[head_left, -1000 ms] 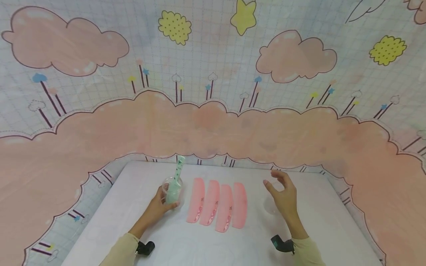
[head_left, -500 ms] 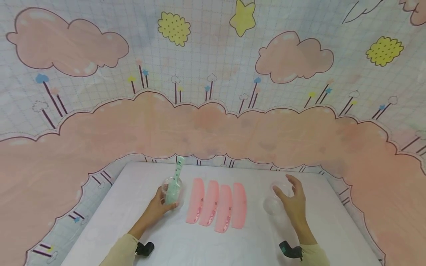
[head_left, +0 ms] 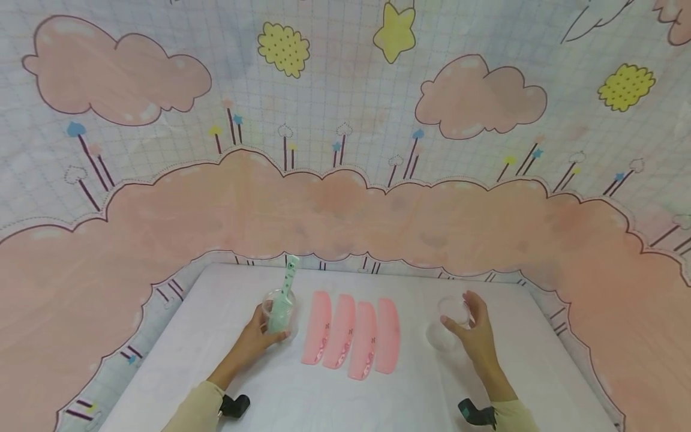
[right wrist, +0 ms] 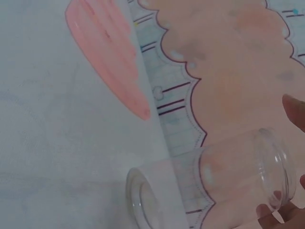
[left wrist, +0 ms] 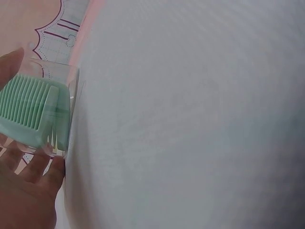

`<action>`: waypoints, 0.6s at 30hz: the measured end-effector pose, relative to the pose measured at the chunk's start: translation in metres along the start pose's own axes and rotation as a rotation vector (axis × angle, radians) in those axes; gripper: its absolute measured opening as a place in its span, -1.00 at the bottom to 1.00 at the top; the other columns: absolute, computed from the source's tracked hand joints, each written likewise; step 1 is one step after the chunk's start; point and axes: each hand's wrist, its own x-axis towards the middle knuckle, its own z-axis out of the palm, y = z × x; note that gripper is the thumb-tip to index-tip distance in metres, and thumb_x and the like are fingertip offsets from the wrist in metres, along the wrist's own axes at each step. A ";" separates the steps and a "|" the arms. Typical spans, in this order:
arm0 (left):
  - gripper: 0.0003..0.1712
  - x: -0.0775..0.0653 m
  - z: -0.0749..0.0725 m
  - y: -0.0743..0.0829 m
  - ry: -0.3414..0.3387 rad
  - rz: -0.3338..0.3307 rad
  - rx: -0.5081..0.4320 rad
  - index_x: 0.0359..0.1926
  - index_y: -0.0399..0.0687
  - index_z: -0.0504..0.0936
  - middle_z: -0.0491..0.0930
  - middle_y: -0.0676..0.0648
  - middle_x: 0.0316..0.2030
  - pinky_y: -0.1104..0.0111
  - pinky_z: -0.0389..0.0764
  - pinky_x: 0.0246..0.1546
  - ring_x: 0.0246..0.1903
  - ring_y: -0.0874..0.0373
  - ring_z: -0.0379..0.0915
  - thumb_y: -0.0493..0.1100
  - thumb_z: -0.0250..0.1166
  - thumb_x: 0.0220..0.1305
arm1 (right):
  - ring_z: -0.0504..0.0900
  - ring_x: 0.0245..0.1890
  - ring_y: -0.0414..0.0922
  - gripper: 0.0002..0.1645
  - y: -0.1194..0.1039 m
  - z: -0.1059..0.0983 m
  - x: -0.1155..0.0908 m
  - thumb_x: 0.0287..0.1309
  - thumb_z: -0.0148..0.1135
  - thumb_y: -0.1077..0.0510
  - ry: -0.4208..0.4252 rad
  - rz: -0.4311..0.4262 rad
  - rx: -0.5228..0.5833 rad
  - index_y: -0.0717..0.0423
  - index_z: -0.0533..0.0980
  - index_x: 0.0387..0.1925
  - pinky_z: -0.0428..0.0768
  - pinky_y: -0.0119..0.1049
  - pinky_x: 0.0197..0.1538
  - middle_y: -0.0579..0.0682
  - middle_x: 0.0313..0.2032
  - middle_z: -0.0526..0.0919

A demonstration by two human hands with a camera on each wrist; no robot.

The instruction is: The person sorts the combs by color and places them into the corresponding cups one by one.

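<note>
Your left grip is curled round a clear cup, holding it from its 7 o'clock side. Inside that cup stands a green comb, toothed end down, its spotted handle rising past the rim toward 1 o'clock. At the cup's 3 o'clock, 4 pink combs lie side by side on the white desk, lengths running roughly 12 to 6; at least 3 carry a print near the 6 o'clock end.

Farther toward 3 o'clock stands a 2nd clear cup. Your right grip is wide, thumb and fingers spread about its rim from 4 o'clock; I cannot tell whether your fingertips touch it. Beyond, at 12 o'clock, rises a cloud-printed backdrop.
</note>
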 end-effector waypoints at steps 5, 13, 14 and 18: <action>0.17 0.000 0.000 0.000 0.000 0.003 -0.002 0.51 -0.04 -0.14 0.03 -0.47 0.46 -0.22 0.31 0.29 0.40 -0.45 0.07 0.13 0.43 0.13 | 0.00 0.51 0.17 0.19 0.013 0.003 0.002 0.01 0.49 0.14 -0.046 0.036 -0.002 0.06 -0.07 0.51 -0.01 0.30 0.47 0.18 0.51 0.07; 0.16 0.001 -0.001 -0.002 -0.005 0.014 -0.005 0.51 -0.02 -0.13 0.03 -0.44 0.46 -0.21 0.31 0.29 0.40 -0.44 0.06 0.13 0.43 0.13 | 0.04 0.50 0.19 0.21 0.028 0.008 0.002 0.07 0.46 0.06 -0.076 0.081 -0.002 -0.02 -0.15 0.53 0.04 0.32 0.45 0.18 0.49 0.09; 0.16 0.001 -0.002 -0.002 -0.006 0.015 -0.006 0.51 -0.02 -0.13 0.03 -0.44 0.46 -0.21 0.31 0.29 0.40 -0.44 0.06 0.13 0.43 0.13 | 0.04 0.50 0.19 0.21 0.030 0.008 0.002 0.08 0.45 0.05 -0.080 0.086 -0.001 -0.02 -0.16 0.53 0.05 0.33 0.44 0.17 0.49 0.10; 0.16 0.002 -0.002 -0.002 -0.007 0.020 0.002 0.51 -0.03 -0.14 0.03 -0.45 0.46 -0.21 0.31 0.30 0.40 -0.45 0.07 0.12 0.43 0.14 | 0.05 0.50 0.18 0.21 0.034 0.011 0.003 0.08 0.45 0.05 -0.087 0.104 0.016 -0.02 -0.16 0.52 0.11 0.32 0.42 0.17 0.48 0.13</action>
